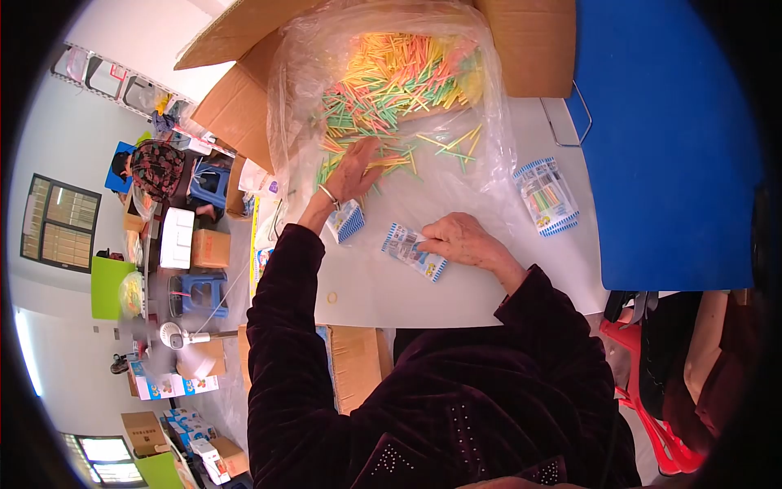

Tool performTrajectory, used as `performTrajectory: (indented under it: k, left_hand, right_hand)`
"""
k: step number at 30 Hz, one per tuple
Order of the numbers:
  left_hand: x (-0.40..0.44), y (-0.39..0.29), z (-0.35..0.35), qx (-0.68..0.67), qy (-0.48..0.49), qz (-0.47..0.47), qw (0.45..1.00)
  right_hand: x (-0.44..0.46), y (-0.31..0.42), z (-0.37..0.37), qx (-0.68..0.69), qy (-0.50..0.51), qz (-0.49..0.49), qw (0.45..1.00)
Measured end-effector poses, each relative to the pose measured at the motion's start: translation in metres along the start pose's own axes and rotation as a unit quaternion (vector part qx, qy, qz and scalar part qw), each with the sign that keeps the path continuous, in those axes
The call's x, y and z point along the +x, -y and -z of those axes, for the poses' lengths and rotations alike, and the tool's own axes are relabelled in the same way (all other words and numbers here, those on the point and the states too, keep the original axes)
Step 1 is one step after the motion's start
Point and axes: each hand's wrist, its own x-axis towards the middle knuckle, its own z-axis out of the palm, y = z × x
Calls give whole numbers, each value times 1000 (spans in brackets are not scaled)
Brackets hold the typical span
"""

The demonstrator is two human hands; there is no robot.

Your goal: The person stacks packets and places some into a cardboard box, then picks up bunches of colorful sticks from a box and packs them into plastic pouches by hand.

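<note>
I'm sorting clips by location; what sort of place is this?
Probably a packing workshop: a heap of coloured sticks on clear plastic, printed packets on the table, and another person near boxes.

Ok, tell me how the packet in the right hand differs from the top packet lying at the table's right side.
The held packet is pinched in the right hand; the top packet lies untouched on the table.
The top packet shows coloured sticks through its front; none can be made out in the held packet.
Both have blue-and-white print with striped ends.
</note>
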Motion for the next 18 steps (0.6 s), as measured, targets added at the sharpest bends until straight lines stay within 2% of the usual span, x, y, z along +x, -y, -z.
performTrajectory:
  k: [4, 7, 14, 18]
  left_hand:
    - [2, -12, 9, 53, 26, -26, 998]
    - [8, -31, 6, 104, 40, -2, 994]
    - [19, 16, 1, 85, 87, 23, 992]
    - [17, 23, 10, 94, 55, -25, 994]
  right_hand:
    - [0, -3, -2, 1, -14, 12, 1000]
    - [0, -1, -2, 15, -3, -2, 1000]
    - [1, 0, 1, 3, 19, -12, 1000]
    - [0, -1, 1, -4, 13, -1, 1000]
